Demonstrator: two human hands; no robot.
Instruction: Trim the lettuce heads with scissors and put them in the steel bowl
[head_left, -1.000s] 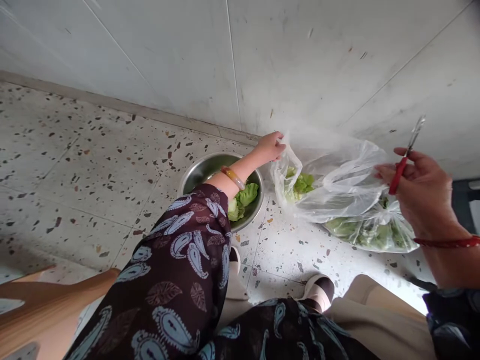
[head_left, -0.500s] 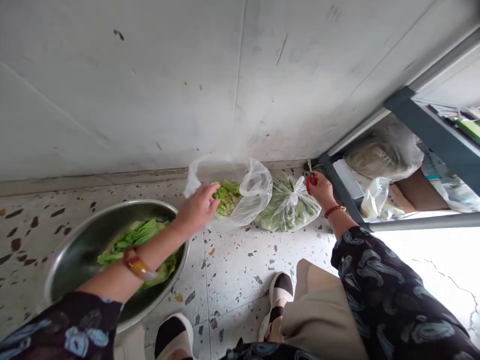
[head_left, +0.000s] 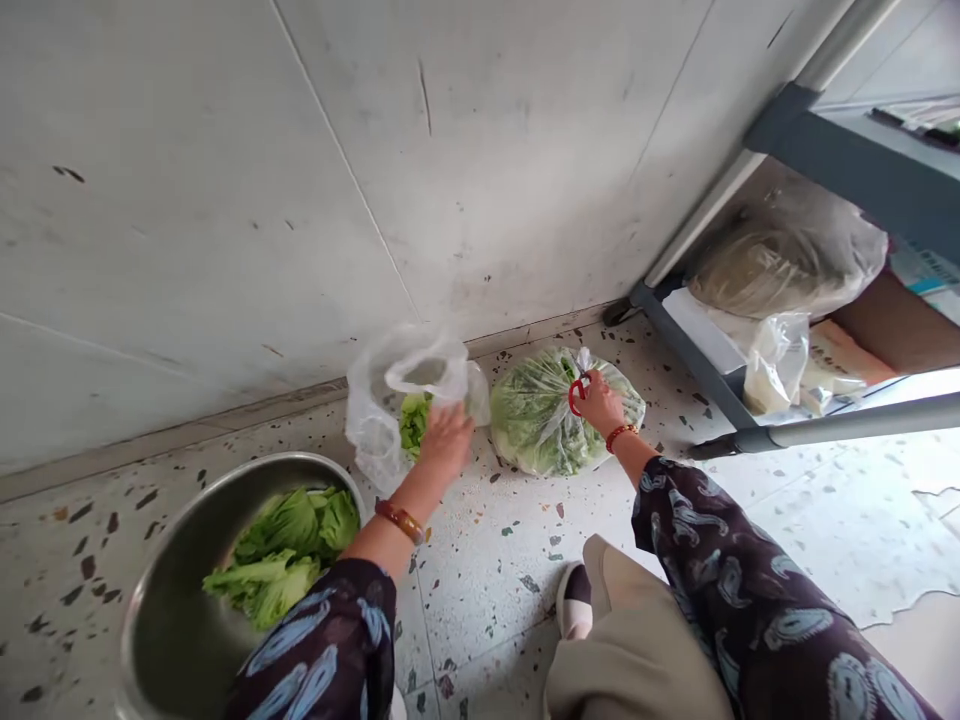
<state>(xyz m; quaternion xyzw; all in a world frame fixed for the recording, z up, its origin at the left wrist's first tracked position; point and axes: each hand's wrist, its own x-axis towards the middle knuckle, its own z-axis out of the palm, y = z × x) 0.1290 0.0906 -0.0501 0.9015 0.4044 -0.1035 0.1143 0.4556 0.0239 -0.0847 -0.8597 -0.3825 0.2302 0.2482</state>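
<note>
My right hand [head_left: 601,403] is closed on red-handled scissors [head_left: 577,394], held at the gathered, tied top of a full clear plastic bag [head_left: 529,410]. Pale green leafy vegetables press against the inside of that bag. Slightly blurred, my left hand [head_left: 448,440] reaches over the right side of a looser, open plastic bag [head_left: 369,390], with its fingers stretched out and nothing seen in them. Inside the open bag are green lettuce leaves [head_left: 413,422]. At lower left, a large metal basin [head_left: 161,610] holds more loose lettuce [head_left: 289,545].
A pale wall [head_left: 225,200] with scuffs rises behind the bags. On the right stands a grey wheeled shelf rack [head_left: 697,350], with bagged goods [head_left: 787,265] and packets on its lower level. The floor [head_left: 517,560] is speckled terrazzo.
My left hand has moved right across the open bag. My right hand has brought the scissors down to the tied bag's top. The view has shifted, showing more of the rack.
</note>
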